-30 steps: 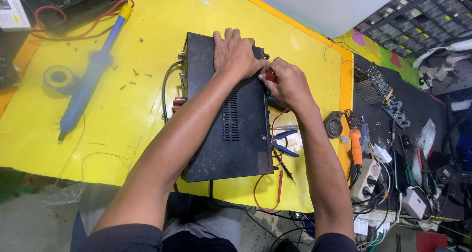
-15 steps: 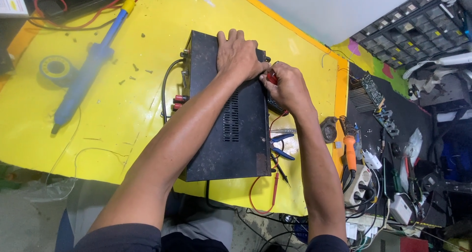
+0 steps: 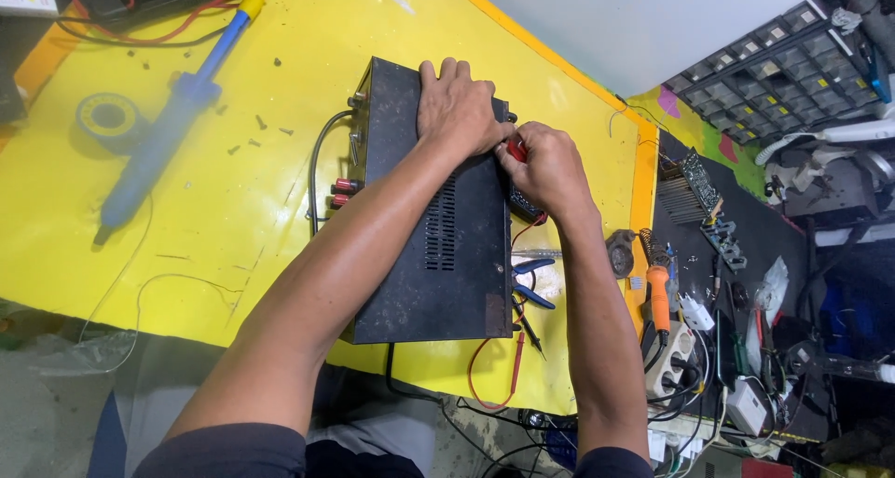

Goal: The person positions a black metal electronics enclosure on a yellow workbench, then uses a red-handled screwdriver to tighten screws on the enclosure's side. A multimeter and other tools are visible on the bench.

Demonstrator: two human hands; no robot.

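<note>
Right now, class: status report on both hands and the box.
Left hand flat on black metal case. Right hand pinching red-handled tool at its side. Blue pliers alongside.

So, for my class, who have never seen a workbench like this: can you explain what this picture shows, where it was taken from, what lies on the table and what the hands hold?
There is no machine, only a person's two bare hands, seen from a camera on that person's head looking down. The left hand lies flat on a black metal box with vent slots, on a yellow table. The right hand grips a red-handled tool at the box's right edge; its tip is hidden. To the left lie a blue solder sucker, a roll of tape and small screws. To the right lie blue pliers, a red wire and an orange soldering iron.
</note>
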